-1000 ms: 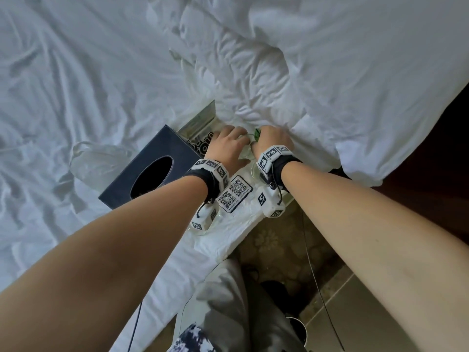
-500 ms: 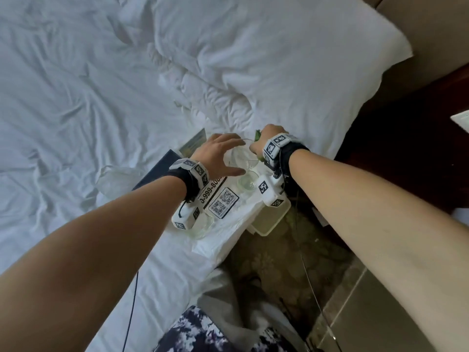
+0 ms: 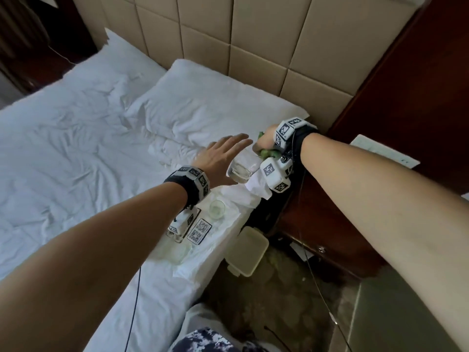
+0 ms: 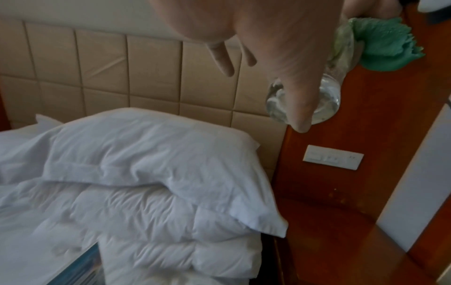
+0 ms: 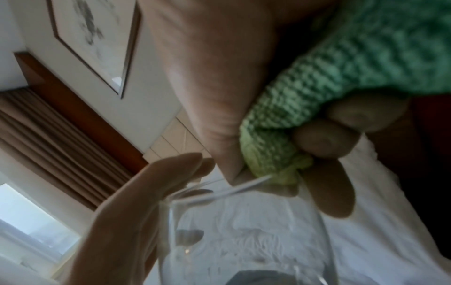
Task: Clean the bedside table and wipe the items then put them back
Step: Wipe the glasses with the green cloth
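Over the gap between bed and bedside table [image 3: 330, 212], the glass [image 3: 242, 167] is now lifted off the sheet, empty, green cloth [image 4: 380, 46] stuffed at its rim. Right hand [image 3: 266, 141] grips cloth and rim; left hand [image 3: 223, 158], fingers straight, steadies the side. 1 smaller empty glass [image 3: 217, 209] remains on the bed, so wiping looks underway.

Clear smooth glass [image 3: 243, 165] — knitted green cloth [image 5: 329, 92] — glossy wooden bedside table [image 4: 341, 221].

We see white pillow [image 3: 203, 107] against beige padded headboard [image 3: 253, 41], rumpled white duvet [image 3: 76, 138] across bed. White switch panel [image 4: 333, 160] on wood wall. Framed picture [image 5: 97, 38] above brown curtains [image 5: 56, 135]. Cream lidded container [image 3: 247, 252] on patterned floor [image 3: 279, 308].
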Demonstrator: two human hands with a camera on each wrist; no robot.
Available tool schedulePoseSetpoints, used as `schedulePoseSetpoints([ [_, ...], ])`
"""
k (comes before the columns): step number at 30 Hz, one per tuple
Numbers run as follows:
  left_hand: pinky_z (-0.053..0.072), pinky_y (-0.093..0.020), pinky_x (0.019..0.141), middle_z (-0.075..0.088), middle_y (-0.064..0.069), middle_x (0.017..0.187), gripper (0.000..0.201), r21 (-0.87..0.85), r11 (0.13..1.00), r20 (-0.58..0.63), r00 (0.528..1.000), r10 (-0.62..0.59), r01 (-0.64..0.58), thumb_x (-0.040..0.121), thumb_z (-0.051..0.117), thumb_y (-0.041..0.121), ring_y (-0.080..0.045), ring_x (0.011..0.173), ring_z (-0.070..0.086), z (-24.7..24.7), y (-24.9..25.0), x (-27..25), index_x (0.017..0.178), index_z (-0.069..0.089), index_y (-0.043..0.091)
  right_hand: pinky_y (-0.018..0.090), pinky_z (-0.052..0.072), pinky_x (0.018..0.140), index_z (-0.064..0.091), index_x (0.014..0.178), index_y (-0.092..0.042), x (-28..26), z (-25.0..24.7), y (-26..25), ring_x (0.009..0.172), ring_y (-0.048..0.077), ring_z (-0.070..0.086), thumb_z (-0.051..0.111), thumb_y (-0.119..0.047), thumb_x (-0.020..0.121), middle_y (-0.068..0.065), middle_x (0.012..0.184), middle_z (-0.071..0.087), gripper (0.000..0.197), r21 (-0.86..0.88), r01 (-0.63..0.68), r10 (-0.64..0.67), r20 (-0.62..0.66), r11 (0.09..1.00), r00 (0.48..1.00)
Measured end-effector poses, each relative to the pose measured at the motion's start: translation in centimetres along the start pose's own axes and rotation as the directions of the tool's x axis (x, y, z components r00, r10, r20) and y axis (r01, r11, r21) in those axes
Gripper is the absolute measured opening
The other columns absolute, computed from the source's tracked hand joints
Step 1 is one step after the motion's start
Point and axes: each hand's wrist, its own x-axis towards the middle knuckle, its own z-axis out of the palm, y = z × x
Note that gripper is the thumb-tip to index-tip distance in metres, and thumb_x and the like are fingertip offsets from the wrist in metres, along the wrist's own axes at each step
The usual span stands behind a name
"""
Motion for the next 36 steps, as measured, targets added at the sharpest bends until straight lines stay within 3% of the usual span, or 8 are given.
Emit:
schedulePoseSetpoints([
  [5, 0.046, -0.044, 0.098, 0.043, -0.007, 0.148, 0.103, -0.002, 0.994, -0.124, 0.986, 0.112, -0.113, 0.062, 0.086, 0.045, -0.031, 0.129, 0.048, -3.1, 7.4, 1.4, 0.145, 0.028, 0.026, 0.028, 0.037, 0.067, 0.058, 0.129, 0.006, -6.0, -0.5, 4.8, 0.087, 0.026, 0.058, 0.052, -0.026, 0.088, 0.026, 0.126, 0.061, 0.052, 0.076, -0.021, 0.023, -0.018, 0.997, 1.0],
  [9, 0.051, -0.042, 0.091, 0.053, -0.014, 0.138, 0.098, -0.011, 0.99, -0.151, 0.979, 0.136, -0.139, 0.055, 0.09, 0.036, -0.035, 0.118, 0.057, -5.1, 12.4, 2.6, 0.138, 0.042, 0.015, 0.025, 0.042, 0.065, 0.059, 0.072, -0.008, -10.9, -0.7, 9.1, 0.066, 0.022, 0.053, 0.053, -0.032, 0.086, 0.012, 0.086, 0.064, 0.028, 0.194, -0.045, 0.072, -0.136, 0.98, 0.988],
  [12, 0.054, -0.042, 0.083, 0.053, -0.013, 0.136, 0.094, -0.067, 0.993, -0.176, 0.981, 0.086, -0.099, 0.056, 0.09, 0.038, -0.034, 0.112, 0.058, -6.3, 15.5, 3.6, 0.136, 0.049, 0.008, 0.036, 0.053, 0.087, 0.061, 0.08, -0.014, -14.1, -1.2, 12.2, 0.085, 0.027, 0.066, 0.063, -0.049, 0.071, 0.005, 0.093, 0.069, 0.036, 0.304, -0.034, 0.132, -0.309, 0.952, 0.942],
  [16, 0.051, -0.042, 0.089, 0.052, -0.013, 0.135, 0.099, -0.145, 0.986, -0.229, 0.972, 0.044, -0.079, 0.055, 0.093, 0.037, -0.035, 0.11, 0.059, -7.9, 18.8, 5.5, 0.137, 0.048, 0.005, 0.03, 0.053, 0.073, 0.064, 0.074, -0.014, -17.5, -2.3, 15.9, 0.066, 0.022, 0.063, 0.07, -0.045, 0.074, 0.002, 0.07, 0.067, 0.031, 0.539, 0.066, 0.173, -0.381, 0.839, 0.908],
  [23, 0.049, -0.04, 0.094, 0.056, -0.01, 0.123, 0.102, -0.316, 0.947, -0.316, 0.947, -0.052, -0.053, 0.053, 0.095, 0.033, -0.03, 0.109, 0.057, -10.6, 22.5, 9.3, 0.139, 0.046, 0.006, 0.031, 0.051, 0.073, 0.053, 0.093, -0.01, -21.0, -3.4, 20.0, 0.077, 0.023, 0.06, 0.07, -0.043, 0.085, 0.002, 0.075, 0.056, 0.037, 0.689, 0.205, 0.262, -0.508, 0.695, 0.821],
  [26, 0.048, -0.038, 0.092, 0.058, -0.007, 0.123, 0.1, -0.356, 0.933, -0.357, 0.93, -0.082, -0.054, 0.053, 0.095, 0.037, -0.025, 0.106, 0.057, -11.7, 23.2, 10.6, 0.136, 0.047, 0.007, 0.025, 0.045, 0.057, 0.062, 0.089, -0.006, -21.7, -4.0, 20.8, 0.063, 0.02, 0.059, 0.066, -0.038, 0.087, 0.005, 0.071, 0.061, 0.033, 0.706, 0.233, 0.273, -0.524, 0.669, 0.807],
  [30, 0.05, -0.033, 0.092, 0.059, 0.0, 0.117, 0.094, -0.45, 0.891, -0.371, 0.919, -0.132, -0.054, 0.051, 0.094, 0.038, -0.013, 0.099, 0.057, -13.5, 23.4, 12.3, 0.129, 0.05, 0.009, 0.027, 0.041, 0.059, 0.063, 0.085, -0.009, -22.3, -4.5, 21.0, 0.065, 0.02, 0.058, 0.061, -0.032, 0.089, 0.003, 0.073, 0.061, 0.024, 0.678, 0.305, 0.318, -0.631, 0.668, 0.708],
  [36, 0.053, -0.034, 0.097, 0.06, 0.001, 0.119, 0.095, -0.563, 0.815, -0.357, 0.93, -0.092, -0.135, 0.051, 0.097, 0.029, -0.017, 0.106, 0.061, -16.3, 22.7, 14.7, 0.133, 0.047, 0.022, 0.023, 0.044, 0.075, 0.067, 0.114, -0.013, -22.9, -5.8, 21.2, 0.097, 0.025, 0.065, 0.063, -0.018, 0.087, 0.006, 0.107, 0.072, 0.027, 0.545, 0.415, 0.393, -0.829, 0.728, 0.398],
])
